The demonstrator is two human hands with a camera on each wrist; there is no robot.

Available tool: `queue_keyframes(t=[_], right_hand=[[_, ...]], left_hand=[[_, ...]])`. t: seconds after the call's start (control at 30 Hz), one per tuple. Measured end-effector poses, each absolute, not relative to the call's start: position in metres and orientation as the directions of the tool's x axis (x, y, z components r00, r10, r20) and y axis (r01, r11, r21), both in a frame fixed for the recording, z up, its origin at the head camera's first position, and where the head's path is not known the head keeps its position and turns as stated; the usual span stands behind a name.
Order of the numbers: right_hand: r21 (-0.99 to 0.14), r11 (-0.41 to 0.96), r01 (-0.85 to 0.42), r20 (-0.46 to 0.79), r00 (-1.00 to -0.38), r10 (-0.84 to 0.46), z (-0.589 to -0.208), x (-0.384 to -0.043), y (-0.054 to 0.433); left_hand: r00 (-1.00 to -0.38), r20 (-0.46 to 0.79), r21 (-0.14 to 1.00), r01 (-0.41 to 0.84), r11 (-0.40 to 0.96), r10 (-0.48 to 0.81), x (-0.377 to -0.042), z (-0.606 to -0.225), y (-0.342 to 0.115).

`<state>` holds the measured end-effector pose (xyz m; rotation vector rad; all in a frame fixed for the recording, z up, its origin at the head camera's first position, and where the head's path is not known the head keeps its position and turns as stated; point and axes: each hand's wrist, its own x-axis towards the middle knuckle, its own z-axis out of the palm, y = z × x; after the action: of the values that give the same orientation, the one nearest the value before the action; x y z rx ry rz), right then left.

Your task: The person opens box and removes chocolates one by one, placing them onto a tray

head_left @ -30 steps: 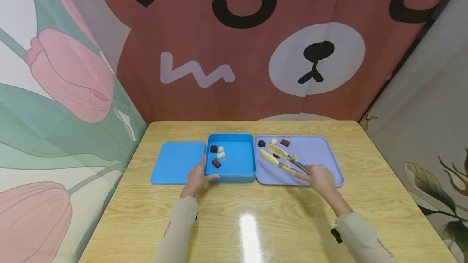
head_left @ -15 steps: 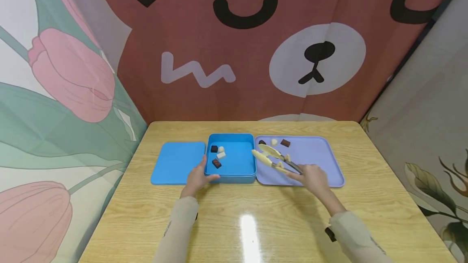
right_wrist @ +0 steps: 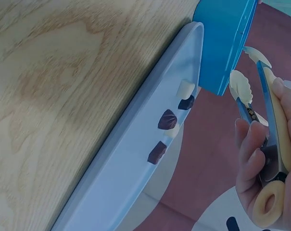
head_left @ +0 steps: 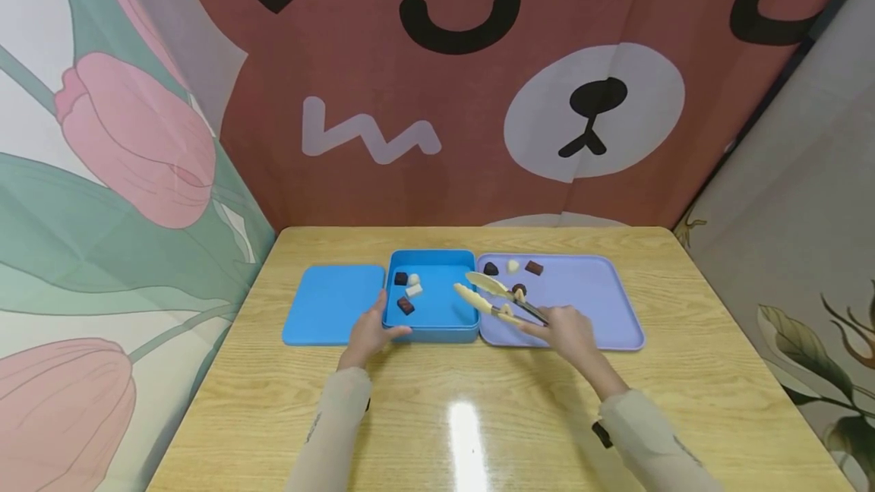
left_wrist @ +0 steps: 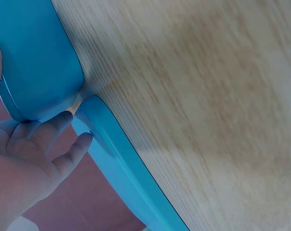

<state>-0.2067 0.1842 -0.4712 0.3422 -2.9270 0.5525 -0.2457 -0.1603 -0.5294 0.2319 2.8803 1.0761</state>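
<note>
My right hand [head_left: 573, 334] grips a pair of tongs [head_left: 522, 308] with cream tips and handles. The tong tips are spread over the blue box's right wall, with nothing visible between them. In the right wrist view the tongs [right_wrist: 275, 120] stand above the tray. My left hand [head_left: 369, 334] touches the front left corner of the blue box [head_left: 444, 334], thumb at the front, fingers along the left side. In the box lie a dark square chocolate [head_left: 400, 279], a brown chocolate [head_left: 405, 305] and white pieces [head_left: 413, 291]. The lilac tray [head_left: 601, 310] bears several chocolates.
A flat blue lid [head_left: 331, 306] lies left of the box. The tray stands against the box's right side. A dark chocolate [head_left: 491, 269], a white piece [head_left: 513, 266] and a brown chocolate [head_left: 535, 268] lie near its back. A bear-print cloth [head_left: 465, 188] hangs behind the table.
My right hand and the tongs have moved left, from over the tray to the box's right wall. A dark chocolate on the tray has come into fuller view. My left hand stays put.
</note>
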Motion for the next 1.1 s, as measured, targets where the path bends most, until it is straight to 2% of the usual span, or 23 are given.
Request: queue_keyframes(t=[0.8,1.1], right_hand=[[-0.287,0.899,-0.332,0.189,-0.939,-0.286,-0.476,-0.215,0.146],[-0.299,0.911,-0.283,0.108,-0.959,-0.262,-0.476,-0.217,0.133]], left_hand=[[-0.991,-0.021,0.657,0.087,0.748,0.133,-0.246,-0.528,-0.160],[-0.990,-0.002,0.644,0.107,0.758,0.142,-0.245,-0.528,-0.160]])
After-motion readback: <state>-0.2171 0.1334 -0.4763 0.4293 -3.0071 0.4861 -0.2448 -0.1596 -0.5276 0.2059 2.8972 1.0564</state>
